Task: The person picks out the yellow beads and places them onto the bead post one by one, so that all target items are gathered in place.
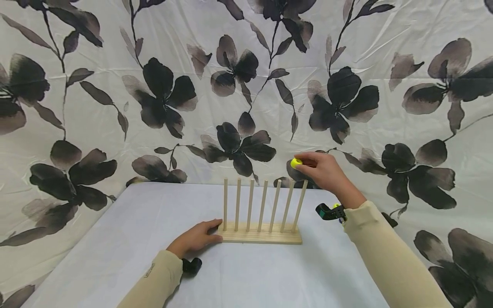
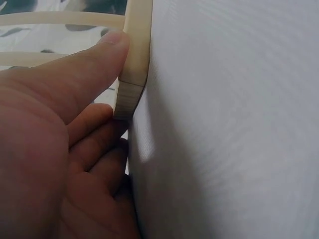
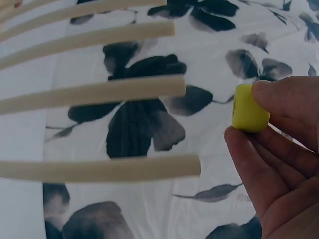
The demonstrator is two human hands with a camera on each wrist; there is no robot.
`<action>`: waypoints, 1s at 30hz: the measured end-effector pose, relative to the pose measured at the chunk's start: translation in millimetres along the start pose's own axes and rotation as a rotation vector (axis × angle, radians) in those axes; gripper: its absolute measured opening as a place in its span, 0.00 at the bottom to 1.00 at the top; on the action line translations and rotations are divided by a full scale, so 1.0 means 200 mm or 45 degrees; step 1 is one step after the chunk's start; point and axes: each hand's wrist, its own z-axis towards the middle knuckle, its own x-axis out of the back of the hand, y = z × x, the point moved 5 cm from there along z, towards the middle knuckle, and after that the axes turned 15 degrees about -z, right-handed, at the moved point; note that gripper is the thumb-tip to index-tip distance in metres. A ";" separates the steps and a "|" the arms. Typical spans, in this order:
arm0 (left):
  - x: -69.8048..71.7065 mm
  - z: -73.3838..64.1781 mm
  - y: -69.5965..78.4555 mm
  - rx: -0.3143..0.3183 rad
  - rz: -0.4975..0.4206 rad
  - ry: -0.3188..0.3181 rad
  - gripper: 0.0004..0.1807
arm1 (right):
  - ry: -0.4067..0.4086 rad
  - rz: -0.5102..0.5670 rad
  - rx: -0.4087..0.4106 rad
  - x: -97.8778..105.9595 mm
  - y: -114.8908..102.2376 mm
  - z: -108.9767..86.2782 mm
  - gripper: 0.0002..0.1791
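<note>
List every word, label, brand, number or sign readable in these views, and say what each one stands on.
None can be read with certainty.
Small dark marking on the left sleeve: looks like lettering, too small and blurred to quote.
Yellow bead: no text visible.
Wooden peg rack: no text visible.

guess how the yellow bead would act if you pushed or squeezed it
The yellow bead would probably roll if pushed on its side, as its outline looks rounded. It seems stiff: no dent shows where the right hand pinches it. It is likely light, being small beside that hand.
</note>
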 end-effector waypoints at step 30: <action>0.00 0.01 -0.02 0.026 -0.032 0.030 0.38 | -0.035 0.020 0.294 -0.10 -0.39 0.13 0.20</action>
